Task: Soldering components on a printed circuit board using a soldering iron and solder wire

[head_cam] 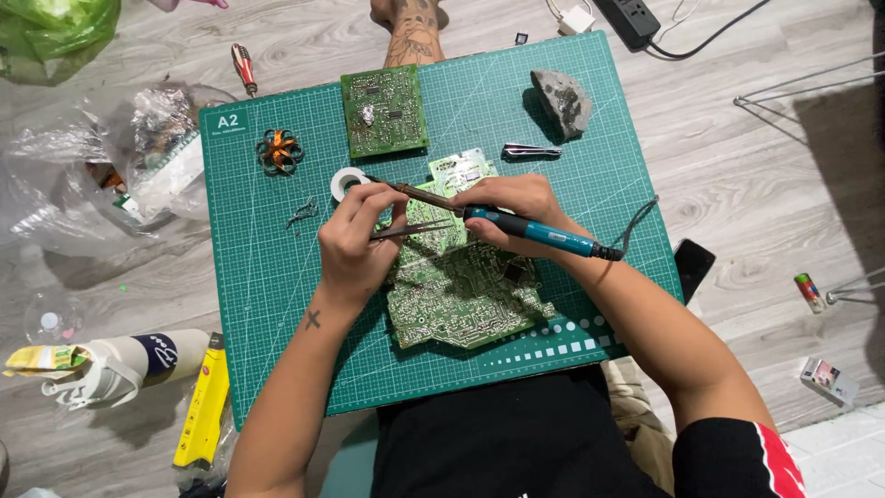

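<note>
At the far left lie crumpled plastic bags (111, 175) on the wood floor, with a yellow box (205, 406) below them by the green cutting mat (277, 350). On the mat's left part sit an orange wire coil (279, 151) and a white tape roll (347, 183). The left hand (355, 242) is closed around tweezers (412, 230), whose long axis runs nearly level, tips pointing right toward the other hand. Under both hands lies a large circuit board (461, 295), bare solder side up, near the mat's middle. Above it rests a smaller square board (384, 111). The right hand (514, 212) grips a soldering iron (535, 231) like a pen: its blue handle lies along a shallow slant, cord end low to the right, and the dark metal tip (406, 191) points up-left, reaching just past the left fingers toward the tape roll. Further right sit a second pair of tweezers (531, 150) and a grey sponge (562, 101).
</note>
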